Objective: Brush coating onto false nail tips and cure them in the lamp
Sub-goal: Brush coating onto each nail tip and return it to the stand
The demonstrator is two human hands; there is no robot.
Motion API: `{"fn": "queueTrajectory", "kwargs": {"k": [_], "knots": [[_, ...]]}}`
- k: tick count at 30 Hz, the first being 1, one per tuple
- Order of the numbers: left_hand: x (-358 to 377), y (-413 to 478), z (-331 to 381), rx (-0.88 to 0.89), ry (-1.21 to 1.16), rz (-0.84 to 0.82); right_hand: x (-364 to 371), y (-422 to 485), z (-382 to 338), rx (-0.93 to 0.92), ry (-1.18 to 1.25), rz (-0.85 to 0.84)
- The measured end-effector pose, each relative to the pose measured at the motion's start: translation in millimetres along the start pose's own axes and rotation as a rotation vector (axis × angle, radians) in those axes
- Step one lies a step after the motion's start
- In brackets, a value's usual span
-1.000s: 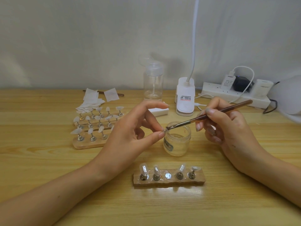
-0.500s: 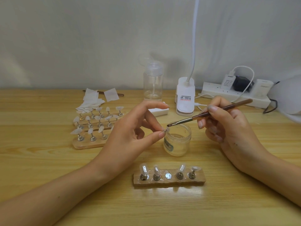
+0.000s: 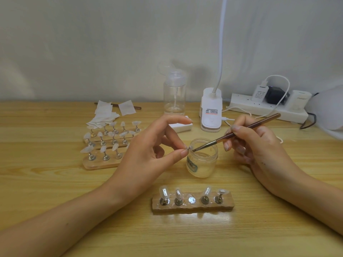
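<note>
Nearest to me lies a wooden holder (image 3: 193, 206) with five places. Four pegs carry tips, and the middle place shows only a bare metal disc. Just beyond it the left hand (image 3: 146, 158) pinches the missing nail tip (image 3: 188, 147) between thumb and fingertip, with the other fingers fanned upward. The right hand (image 3: 259, 145) grips the brush (image 3: 241, 129) like a pen. Its bristles are right at that tip, above the mouth of the open jar (image 3: 202, 160). The tip is so small in my feed that I cannot tell how much of it is wet.

I judge the coating to be mid-batch, with this piece in hand and curing yet to come. Farther back on the left, more holders (image 3: 104, 160) stand full of matte tips, which I read as work remaining. Behind them are wipes (image 3: 104, 115), a pump bottle (image 3: 174, 93), a clip light (image 3: 211, 110) and a power strip (image 3: 267, 109). I take the white dome (image 3: 328, 108) at the right edge for the lamp.
</note>
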State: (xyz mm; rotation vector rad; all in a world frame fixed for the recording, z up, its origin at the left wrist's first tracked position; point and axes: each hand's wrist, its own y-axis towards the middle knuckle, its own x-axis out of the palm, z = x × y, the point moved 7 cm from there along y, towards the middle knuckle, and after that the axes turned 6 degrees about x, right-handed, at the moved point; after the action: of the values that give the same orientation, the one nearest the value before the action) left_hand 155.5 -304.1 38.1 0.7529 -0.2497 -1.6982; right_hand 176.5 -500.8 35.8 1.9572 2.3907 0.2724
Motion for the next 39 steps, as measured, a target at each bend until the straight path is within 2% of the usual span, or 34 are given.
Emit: {"fn": "queueTrajectory", "kwargs": {"k": [6, 11, 17, 21, 26, 30, 35, 39], "knots": [[-0.3, -0.6, -0.1, -0.005, 0.001, 0.001, 1.8, -1.7, -6.6, -0.061, 0.033, -0.033], [0.0, -0.2, 0.4, -0.01, -0.004, 0.008, -2.1, -1.1, -3.8, -0.04, -0.013, 0.027], [-0.3, -0.8, 0.4, -0.017, -0.005, 0.009, 2.4, -2.3, -7.4, -0.083, -0.007, -0.045], [0.1, -0.7, 0.9, -0.024, -0.011, 0.011, -3.3, -1.3, -5.8, -0.057, -0.012, 0.03], [-0.1, -1.0, 1.1, -0.031, -0.014, 0.012, 0.8, -2.5, -8.1, -0.086, -0.021, -0.016], [-0.1, -0.9, 0.9, -0.031, -0.017, 0.013, -4.3, -0.9, -5.7, -0.062, -0.022, 0.044], [-0.2, -0.8, -0.3, -0.024, -0.018, 0.007, 0.3, -2.4, -7.7, -0.098, -0.031, -0.018], [0.0, -0.8, -2.5, -0.024, -0.045, 0.004, -4.5, -0.9, -5.2, -0.087, -0.037, 0.037]]}}
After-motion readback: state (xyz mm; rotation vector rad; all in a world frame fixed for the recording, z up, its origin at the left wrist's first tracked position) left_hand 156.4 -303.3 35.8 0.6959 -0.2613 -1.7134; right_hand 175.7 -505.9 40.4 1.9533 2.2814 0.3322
